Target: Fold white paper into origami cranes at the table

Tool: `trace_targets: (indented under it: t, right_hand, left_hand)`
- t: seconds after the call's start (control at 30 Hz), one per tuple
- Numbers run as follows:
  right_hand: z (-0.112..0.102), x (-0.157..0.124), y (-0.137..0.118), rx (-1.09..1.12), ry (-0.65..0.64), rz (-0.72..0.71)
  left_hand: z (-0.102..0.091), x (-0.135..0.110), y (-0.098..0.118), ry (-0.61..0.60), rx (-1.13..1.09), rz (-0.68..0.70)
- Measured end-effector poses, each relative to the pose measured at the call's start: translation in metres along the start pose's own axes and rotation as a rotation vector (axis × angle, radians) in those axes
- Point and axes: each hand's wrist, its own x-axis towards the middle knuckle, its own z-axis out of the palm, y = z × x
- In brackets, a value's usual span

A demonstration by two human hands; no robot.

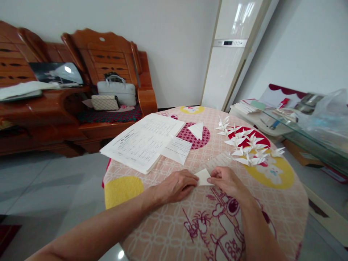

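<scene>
White: one folded paper (203, 178) between two hands (179, 185) (225, 180), one paper triangle (197, 131) beyond.

Round table (295, 206), pale pink cloth (156, 230) over it. Left side: book (141, 139), print up. Printed sheet (178, 148) at its right corner, partly overlapping. Beyond: folded white triangle (197, 129) on checked purple circle (185, 135). Right side: white cranes (251, 159), clustered, many across red and yellow patches (282, 177). Nearer, mid-table: small folded paper (203, 177).
</scene>
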Motion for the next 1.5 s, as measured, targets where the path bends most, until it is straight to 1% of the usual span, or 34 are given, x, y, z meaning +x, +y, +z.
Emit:
trace_targets:
  t: [0.1, 0.2, 0.27, 0.3, 0.47, 0.6, 0.73, 0.8, 0.87, 0.97, 1.03, 1.13, 1.2, 1.3, 1.37, 1.43, 1.5]
  right_hand:
    - [0.003, 0.002, -0.003, -0.055, 0.043, 0.0]
    - [0.005, 0.004, -0.002, -0.089, 0.049, -0.002]
    - [0.005, 0.004, -0.001, -0.095, 0.046, 0.001]
    - [0.005, 0.004, 0.0, -0.091, 0.043, 0.004]
    - [0.002, 0.003, 0.001, -0.025, 0.018, -0.003]
    - [0.0, 0.002, 0.001, 0.031, -0.006, -0.031]
    - [-0.001, 0.004, 0.003, 0.065, -0.012, -0.034]
    - [0.001, 0.005, 0.004, 0.111, -0.027, -0.043]
    - [0.003, 0.006, 0.004, 0.214, -0.07, -0.052]
    - [0.007, 0.004, -0.002, 0.38, -0.141, -0.043]
    - [0.01, 0.002, -0.008, 0.413, -0.163, -0.019]
    - [0.012, 0.0, -0.015, 0.437, -0.201, -0.006]
    - [0.013, 0.0, -0.015, 0.475, -0.213, -0.037]
    - [0.013, 0.001, -0.013, 0.527, -0.172, -0.101]
    - [0.014, 0.002, -0.01, 0.547, -0.15, -0.115]
    - [0.017, 0.003, -0.009, 0.559, -0.121, -0.105]
    - [0.019, 0.004, -0.009, 0.58, -0.064, -0.077]
  left_hand:
    - [0.002, 0.007, 0.003, 0.016, -0.012, -0.149]
    - [0.006, 0.016, 0.003, 0.073, 0.031, -0.298]
    - [0.009, 0.022, 0.002, 0.124, 0.081, -0.351]
    - [0.009, 0.025, 0.001, 0.128, 0.095, -0.369]
    - [0.007, 0.035, -0.003, 0.048, 0.099, -0.46]
    - [0.006, 0.035, -0.001, 0.073, 0.036, -0.48]
    - [0.01, 0.031, 0.0, 0.136, -0.165, -0.478]
    - [0.012, 0.029, -0.003, 0.19, -0.309, -0.461]
    - [0.014, 0.03, -0.006, 0.266, -0.503, -0.441]
    - [0.015, 0.034, -0.01, 0.388, -0.848, -0.395]
    - [0.014, 0.036, -0.01, 0.43, -0.983, -0.371]
    - [0.01, 0.038, -0.008, 0.452, -1.03, -0.347]
    - [0.009, 0.037, -0.008, 0.429, -1.021, -0.334]
    - [0.008, 0.037, -0.009, 0.333, -0.992, -0.333]
    - [0.009, 0.036, -0.01, 0.287, -0.973, -0.338]
    - [0.01, 0.037, -0.011, 0.279, -0.954, -0.339]
    - [0.011, 0.037, -0.012, 0.295, -0.936, -0.347]
